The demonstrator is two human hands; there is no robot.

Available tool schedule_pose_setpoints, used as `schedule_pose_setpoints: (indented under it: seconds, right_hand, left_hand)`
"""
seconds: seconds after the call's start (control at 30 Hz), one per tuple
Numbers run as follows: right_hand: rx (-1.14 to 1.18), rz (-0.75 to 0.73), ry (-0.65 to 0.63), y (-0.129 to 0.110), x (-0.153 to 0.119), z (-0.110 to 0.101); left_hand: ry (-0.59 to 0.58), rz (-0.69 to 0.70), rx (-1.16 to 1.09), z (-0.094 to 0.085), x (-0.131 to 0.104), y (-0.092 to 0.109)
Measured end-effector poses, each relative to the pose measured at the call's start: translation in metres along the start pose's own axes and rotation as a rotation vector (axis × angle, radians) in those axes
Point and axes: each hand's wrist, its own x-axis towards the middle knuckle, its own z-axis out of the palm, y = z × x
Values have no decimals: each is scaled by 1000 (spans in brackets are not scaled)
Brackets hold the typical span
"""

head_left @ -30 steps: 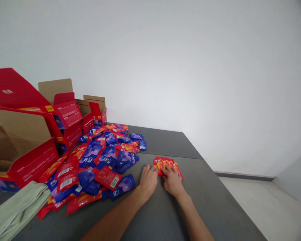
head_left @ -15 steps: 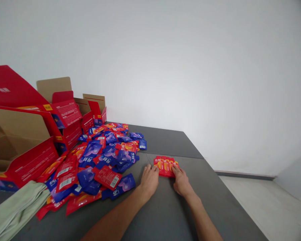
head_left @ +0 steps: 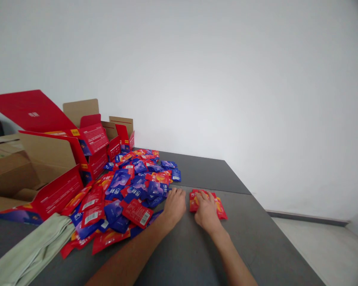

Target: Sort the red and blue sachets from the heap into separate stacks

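Observation:
Several red sachets with orange prints lie overlapped on the dark table, partly under my right hand. The fingers of that hand are spread over the top of them. My left hand rests on the table just left of the sachets, close to the right edge of a large loose pile of blue and red sachets. Its fingers are bent downward, and their tips are too hidden to tell whether they hold anything.
Open red cardboard boxes stand along the left side, behind and beside the pile. A pale green cloth lies at the front left. The table ends at a slanting right edge, and a white wall rises behind it.
My right hand has moved from the right edge of the red sachets onto their top. My left hand has come away from their left side. The view has shifted slightly left.

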Motion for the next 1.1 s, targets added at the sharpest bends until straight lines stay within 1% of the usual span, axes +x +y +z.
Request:
schedule_pose_setpoints:
  seconds: [0.07,0.17,0.23,0.3,0.43,0.5,0.6,0.63,0.7,0.77,0.83,0.9,0.97,1.03,1.1]
  right_hand:
    - [90,-106,29,-30,9,3]
    - [232,-240,89,-71,24,15]
    - [319,-246,81,-94,34,26]
    - [384,-232,66,-113,44,37]
    - [435,-146,49,-134,58,55]
    - [439,-138,53,-138,59,60]
    - [435,-143,61,-140,55,64]
    - [433,-141,60,-139,53,65]
    - [432,-135,58,-137,49,66]
    - [448,-129,72,-133,46,66]
    - [481,-130,104,-130,44,64]
    - [519,-139,136,-126,41,61]
    - [565,-147,164,-123,37,55]
    - [617,-140,196,-122,34,47]
    - [669,-112,219,-122,29,38]
  left_hand:
    - [51,-34,32,-9,6,-22]
    - [98,-96,72,-19,8,-54]
    - [125,-151,103,-25,7,-74]
    - [184,-237,150,-31,7,-91]
    - [338,-469,241,-45,11,-121]
    - [346,-557,237,-49,15,-133]
    - [309,-596,161,-49,17,-146]
    - [310,-595,124,-49,17,-150]
    - [360,-602,37,-48,16,-154]
    - [445,-594,-94,-50,15,-156]
    - [537,-547,-291,-55,12,-154]
    - [627,-486,-498,-63,8,-148]
    - [701,-450,-650,-73,4,-140]
    - [727,-427,-761,-83,-1,-129]
    - [718,-420,-874,-89,-6,-118]
